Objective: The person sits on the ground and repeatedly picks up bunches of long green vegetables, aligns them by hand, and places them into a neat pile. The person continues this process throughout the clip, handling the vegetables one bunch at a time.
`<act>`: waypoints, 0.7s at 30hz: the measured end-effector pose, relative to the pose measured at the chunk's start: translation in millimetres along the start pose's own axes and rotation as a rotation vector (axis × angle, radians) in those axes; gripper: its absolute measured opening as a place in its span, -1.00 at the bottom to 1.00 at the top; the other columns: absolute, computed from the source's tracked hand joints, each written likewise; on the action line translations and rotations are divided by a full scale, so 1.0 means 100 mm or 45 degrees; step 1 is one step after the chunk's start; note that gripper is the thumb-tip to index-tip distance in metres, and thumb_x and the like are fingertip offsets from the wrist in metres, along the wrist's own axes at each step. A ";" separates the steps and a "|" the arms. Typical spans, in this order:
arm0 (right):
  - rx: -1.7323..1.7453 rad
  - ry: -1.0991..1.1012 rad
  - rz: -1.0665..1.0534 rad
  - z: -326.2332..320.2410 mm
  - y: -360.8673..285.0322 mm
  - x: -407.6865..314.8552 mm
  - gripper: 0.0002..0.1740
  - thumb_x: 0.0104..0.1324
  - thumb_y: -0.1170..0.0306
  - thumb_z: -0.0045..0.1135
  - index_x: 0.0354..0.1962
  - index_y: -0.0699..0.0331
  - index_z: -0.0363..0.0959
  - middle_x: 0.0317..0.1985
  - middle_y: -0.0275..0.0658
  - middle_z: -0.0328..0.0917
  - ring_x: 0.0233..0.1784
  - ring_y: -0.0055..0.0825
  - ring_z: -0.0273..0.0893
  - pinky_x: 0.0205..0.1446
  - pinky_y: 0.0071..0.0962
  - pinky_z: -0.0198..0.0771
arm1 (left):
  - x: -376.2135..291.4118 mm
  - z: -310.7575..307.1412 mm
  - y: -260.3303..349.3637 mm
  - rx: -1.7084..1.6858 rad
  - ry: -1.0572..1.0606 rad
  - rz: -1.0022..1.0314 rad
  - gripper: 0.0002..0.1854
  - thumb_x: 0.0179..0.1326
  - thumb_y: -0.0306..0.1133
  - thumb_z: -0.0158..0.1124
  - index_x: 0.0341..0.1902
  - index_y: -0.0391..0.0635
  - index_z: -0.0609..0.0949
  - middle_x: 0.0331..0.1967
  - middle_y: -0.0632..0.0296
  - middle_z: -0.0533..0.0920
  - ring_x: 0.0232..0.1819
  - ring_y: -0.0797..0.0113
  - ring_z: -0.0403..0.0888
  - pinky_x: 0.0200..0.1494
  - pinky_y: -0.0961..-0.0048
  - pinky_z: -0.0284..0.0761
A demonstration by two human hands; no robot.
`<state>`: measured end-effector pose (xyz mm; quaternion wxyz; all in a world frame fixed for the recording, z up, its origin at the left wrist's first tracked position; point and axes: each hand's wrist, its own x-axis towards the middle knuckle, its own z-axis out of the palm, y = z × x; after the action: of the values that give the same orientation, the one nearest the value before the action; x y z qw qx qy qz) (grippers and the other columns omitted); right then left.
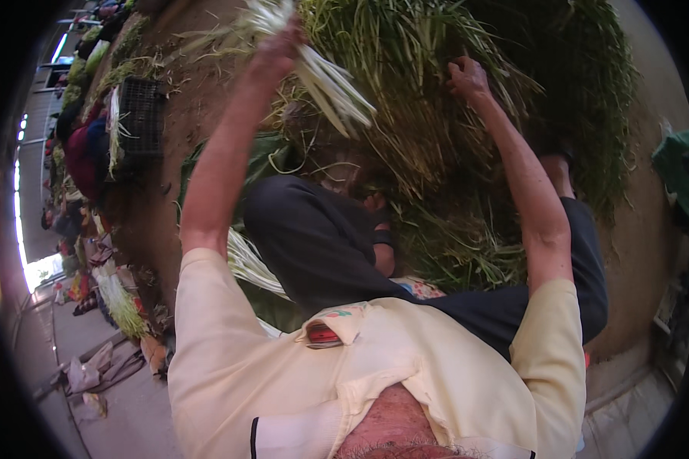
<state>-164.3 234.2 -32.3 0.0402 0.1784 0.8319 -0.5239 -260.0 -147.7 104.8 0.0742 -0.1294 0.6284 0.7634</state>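
My left hand point(281, 46), blurred, is closed around a bundle of long white vegetable stalks point(333, 86) at the upper left; the bundle slants down to the right. My right hand point(468, 80) is over the right part of a big heap of long green leafy stalks point(402, 63), fingers curled near the leaves. Whether it grips any of them cannot be told. The heap's brownish stalk ends point down towards my bent legs. More white stalks point(252, 264) lie beside my left knee, partly hidden by my arm and leg.
Loose green leaves point(465, 252) lie between my legs, beside my bare foot point(376, 202). More greens point(597, 103) are piled at the right. A black plastic crate point(142, 115) stands on the dirt floor at the left, near a person in dark red point(83, 152). White-stalked bundles point(117, 301) lie farther down the left side.
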 end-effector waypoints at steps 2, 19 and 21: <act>-0.222 0.059 -0.063 0.05 -0.01 0.20 -0.45 0.30 0.08 0.13 0.03 0.37 0.56 -0.32 -0.04 0.72 -0.26 -0.15 0.72 -0.18 -0.20 0.62 | 0.03 0.22 -0.45 0.009 -0.013 -0.186 -0.67 0.16 -0.35 0.50 -0.14 -0.26 0.58 -0.37 0.22 0.60 -0.50 0.47 0.51 -0.47 0.52 0.62; -0.159 0.101 -0.119 -0.11 0.20 0.26 -0.57 0.25 0.18 0.13 -0.17 0.42 0.60 -0.39 -0.06 0.66 -0.35 -0.31 0.63 -0.25 -0.27 0.48 | 0.09 1.98 -2.19 0.579 -0.053 -0.087 -0.75 0.21 -0.27 0.47 -0.31 -0.15 0.59 -0.57 0.25 0.57 -0.68 0.37 0.43 -0.64 0.38 0.28; -0.012 0.094 -0.137 -0.09 0.21 0.18 -0.53 0.22 0.15 0.12 -0.17 0.43 0.59 -0.28 0.07 0.66 -0.19 -0.12 0.65 -0.09 -0.20 0.49 | 0.10 2.03 -2.25 0.451 -0.019 -0.087 -0.77 0.21 -0.32 0.46 -0.30 -0.16 0.58 -0.56 0.24 0.58 -0.69 0.36 0.45 -0.65 0.38 0.29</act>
<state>-173.0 254.8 -50.6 -0.0177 0.1525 0.8436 -0.5145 -228.6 95.6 -74.2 0.1262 -0.1299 0.7478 0.6388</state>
